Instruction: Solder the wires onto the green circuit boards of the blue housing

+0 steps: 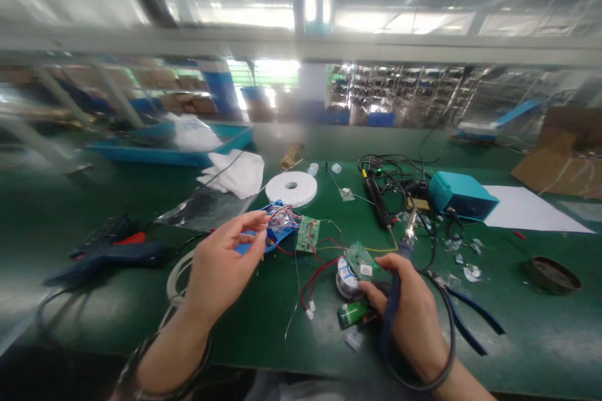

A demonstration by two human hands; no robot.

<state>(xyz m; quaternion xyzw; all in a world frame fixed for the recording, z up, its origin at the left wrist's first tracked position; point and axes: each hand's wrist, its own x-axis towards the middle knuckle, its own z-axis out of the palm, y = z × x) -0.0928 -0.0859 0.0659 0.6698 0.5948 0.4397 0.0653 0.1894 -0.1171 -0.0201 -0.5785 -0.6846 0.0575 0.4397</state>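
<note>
My left hand [228, 263] is closed, thumb and fingertips pinched on a thin wire beside an opened blue plastic housing [273, 244] full of wires. Wires run from it to a green circuit board [308, 235] lying on the bench. My right hand [414, 310] grips a second circuit board [360, 261] between thumb and fingers, over a solder spool [347, 282]. Tucked in the same hand is a soldering iron [395, 294], its metal end pointing up and away. Below that board lies a green cylindrical part [352, 313], partly hidden by the hand.
A glue gun [108, 254] lies at left, pliers [470, 316] at right. Farther back are a white reel [291, 188], a black pen-like tool [376, 200], a teal soldering station [463, 194] and a blue tray [155, 153]. A round dish [552, 274] sits far right.
</note>
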